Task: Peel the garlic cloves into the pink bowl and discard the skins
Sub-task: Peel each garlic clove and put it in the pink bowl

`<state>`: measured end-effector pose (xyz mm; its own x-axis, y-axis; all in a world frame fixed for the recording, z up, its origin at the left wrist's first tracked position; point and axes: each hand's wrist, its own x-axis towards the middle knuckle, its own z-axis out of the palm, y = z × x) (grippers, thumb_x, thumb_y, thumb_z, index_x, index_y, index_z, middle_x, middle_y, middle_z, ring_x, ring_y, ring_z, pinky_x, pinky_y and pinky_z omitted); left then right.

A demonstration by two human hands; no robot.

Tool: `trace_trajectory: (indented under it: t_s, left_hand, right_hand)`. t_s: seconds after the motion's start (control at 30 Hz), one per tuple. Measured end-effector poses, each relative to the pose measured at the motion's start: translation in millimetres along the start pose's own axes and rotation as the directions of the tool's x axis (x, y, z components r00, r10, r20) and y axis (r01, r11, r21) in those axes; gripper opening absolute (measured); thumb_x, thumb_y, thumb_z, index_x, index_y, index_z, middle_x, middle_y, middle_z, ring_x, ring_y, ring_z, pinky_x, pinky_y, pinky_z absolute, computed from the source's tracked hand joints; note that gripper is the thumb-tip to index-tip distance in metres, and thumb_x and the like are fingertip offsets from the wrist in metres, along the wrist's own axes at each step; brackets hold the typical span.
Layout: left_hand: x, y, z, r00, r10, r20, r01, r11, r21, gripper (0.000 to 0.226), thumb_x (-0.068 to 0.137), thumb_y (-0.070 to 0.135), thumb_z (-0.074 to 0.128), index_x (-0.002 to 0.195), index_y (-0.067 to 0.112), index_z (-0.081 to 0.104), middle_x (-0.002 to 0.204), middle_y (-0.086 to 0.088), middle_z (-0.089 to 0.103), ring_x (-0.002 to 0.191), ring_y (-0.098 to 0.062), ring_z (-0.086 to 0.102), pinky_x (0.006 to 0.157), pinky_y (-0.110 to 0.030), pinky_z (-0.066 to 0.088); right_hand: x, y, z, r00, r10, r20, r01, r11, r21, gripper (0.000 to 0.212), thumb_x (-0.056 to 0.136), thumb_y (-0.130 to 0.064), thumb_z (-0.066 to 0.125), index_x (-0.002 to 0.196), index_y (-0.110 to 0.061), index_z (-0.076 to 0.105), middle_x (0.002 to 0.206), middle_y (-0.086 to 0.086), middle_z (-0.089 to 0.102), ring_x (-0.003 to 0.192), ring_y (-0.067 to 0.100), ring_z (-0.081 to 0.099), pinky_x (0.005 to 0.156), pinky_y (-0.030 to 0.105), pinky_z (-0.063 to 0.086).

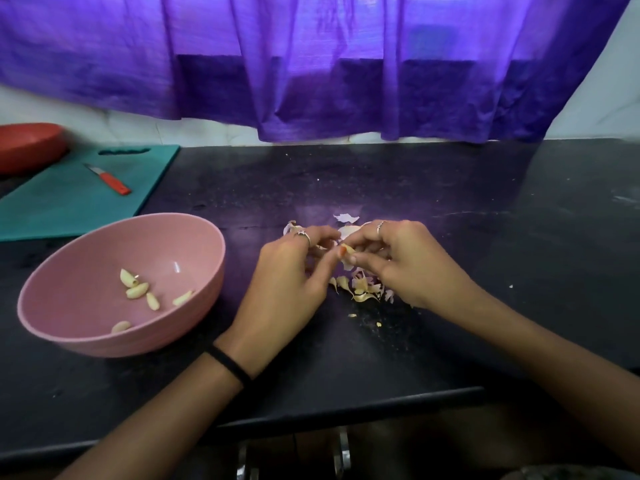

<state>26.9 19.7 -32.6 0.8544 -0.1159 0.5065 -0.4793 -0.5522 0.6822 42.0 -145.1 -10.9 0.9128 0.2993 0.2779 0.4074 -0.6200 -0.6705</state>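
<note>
A pink bowl (104, 258) stands on the dark counter at the left, with several peeled garlic cloves (136, 291) lying in its bottom. To its right my left hand (291, 271) and my right hand (398, 261) meet over the counter, fingertips pinched together on one garlic clove (348, 251) that still shows skin. A heap of loose garlic skins (360, 289) lies on the counter under and just in front of my hands, and more pale skins (346, 218) lie behind them.
A teal cutting board (69, 209) lies at the back left with a small red-handled knife (110, 180) on it. A red bowl (27, 143) sits at the far left edge. A purple curtain (311, 64) hangs behind the counter. The counter's front edge (346, 407) runs below my wrists.
</note>
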Motion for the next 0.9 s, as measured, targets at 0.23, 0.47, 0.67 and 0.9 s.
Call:
trace_trajectory:
  t_s: [0.23,0.47,0.67,0.9]
  left_hand:
    - [2.2,21.2,8.6,0.892,-0.378,0.249,0.447,0.652,-0.612,0.008,0.081,0.011,0.069,0.088,0.013,0.071,0.077,-0.005,0.075,0.07,-0.014,0.071,0.068,-0.018,0.056]
    - [1.5,24.4,18.9,0.821,-0.481,0.308,0.53,0.441,-0.724,0.008,0.083,-0.003,0.065,0.09,-0.005,0.068,0.069,-0.007,0.072,0.061,-0.01,0.068,0.063,-0.017,0.056]
    - [-0.2,26.4,26.0,0.847,-0.505,0.164,0.447,0.511,-0.735,0.005,0.078,0.0,0.071,0.083,-0.001,0.069,0.074,-0.013,0.073,0.061,-0.015,0.067,0.068,-0.026,0.058]
    - [1.6,20.1,29.1,0.859,-0.508,0.066,0.423,0.632,-0.65,0.004,0.076,0.009,0.077,0.076,0.011,0.073,0.074,-0.012,0.074,0.075,-0.029,0.071,0.077,-0.039,0.056]
  right_hand:
    - [-19.1,1.9,-7.8,0.992,0.116,-0.045,-0.094,0.936,0.34,0.015,0.083,-0.003,0.072,0.092,-0.015,0.074,0.084,0.006,0.076,0.082,0.025,0.072,0.081,0.032,0.058]
    - [-23.7,2.1,3.4,0.98,0.077,-0.184,-0.039,0.979,0.201,0.03,0.081,0.001,0.072,0.077,-0.029,0.071,0.073,-0.004,0.072,0.067,0.005,0.068,0.068,0.023,0.057]
    - [-24.5,0.0,10.4,0.962,0.075,-0.262,-0.001,0.962,0.271,0.023,0.082,0.008,0.068,0.074,-0.013,0.065,0.075,0.004,0.067,0.058,0.0,0.064,0.055,0.008,0.047]
    - [-21.8,8.6,20.3,0.929,0.011,-0.37,0.034,0.993,0.115,0.014,0.082,0.005,0.07,0.076,-0.005,0.062,0.077,0.002,0.062,0.064,0.013,0.062,0.059,0.026,0.053]
